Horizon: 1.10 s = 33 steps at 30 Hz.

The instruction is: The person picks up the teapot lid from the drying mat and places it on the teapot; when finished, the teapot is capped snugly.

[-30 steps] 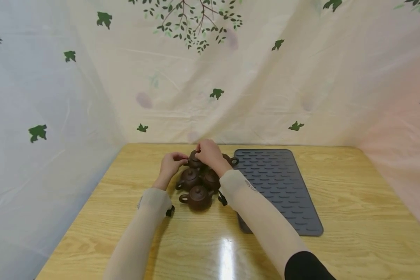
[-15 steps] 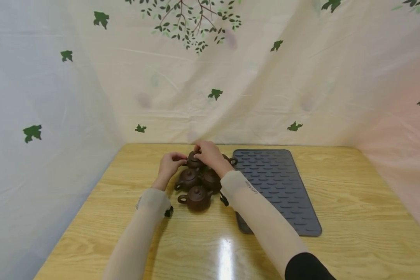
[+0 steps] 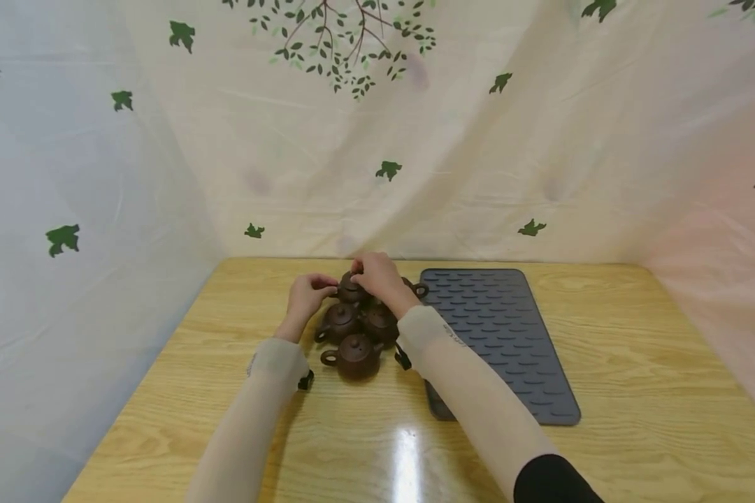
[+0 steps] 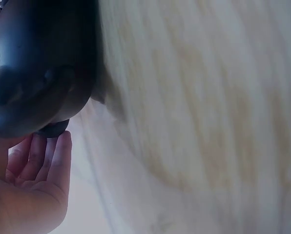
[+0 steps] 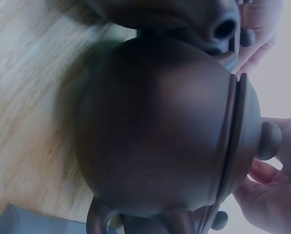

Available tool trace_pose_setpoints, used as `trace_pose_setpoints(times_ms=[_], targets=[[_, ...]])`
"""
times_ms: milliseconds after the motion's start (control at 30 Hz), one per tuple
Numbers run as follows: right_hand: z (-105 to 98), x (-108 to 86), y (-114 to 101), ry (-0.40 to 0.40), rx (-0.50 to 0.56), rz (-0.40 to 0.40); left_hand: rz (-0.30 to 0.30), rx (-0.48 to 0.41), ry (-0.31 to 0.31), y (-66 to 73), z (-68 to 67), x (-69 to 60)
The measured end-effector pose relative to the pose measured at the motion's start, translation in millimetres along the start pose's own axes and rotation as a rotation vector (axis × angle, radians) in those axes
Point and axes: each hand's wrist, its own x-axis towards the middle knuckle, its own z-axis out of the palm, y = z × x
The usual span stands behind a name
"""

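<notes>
Several dark brown clay teapots stand close together on the table. My left hand pinches a small part on the left side of the far-left teapot; whether it is the handle or the spout I cannot tell. From above, my right hand pinches the lid of that same teapot, its curled fingers hiding the knob. Nearer me are a left teapot, a right teapot and a front teapot. The right wrist view has one teapot large, my right hand behind its lid.
A grey ribbed mat lies right of the teapots. Another teapot, partly behind my right arm, has its handle at the mat's far left corner. The wooden table ends at a printed cloth behind.
Both hands keep their places at the far-left teapot. Only the head view shifts slightly; no teapot visibly moves.
</notes>
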Motion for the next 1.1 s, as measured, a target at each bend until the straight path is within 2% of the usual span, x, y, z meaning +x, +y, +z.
trace_pose_setpoints(times_ms=[200,600,1100], targets=[[-4.1,3.6,-2.9,-0.030,-0.024,0.015,-0.003,0.009,0.012,3.5,0.5,-0.8],[-2.4,13.3,16.6,-0.010,0.085,-0.015,0.002,0.002,0.026,3.0,6.6,6.0],[-3.4,11.4,12.1,-0.025,0.022,-0.016,0.010,0.015,0.046,2.1,8.6,3.8]])
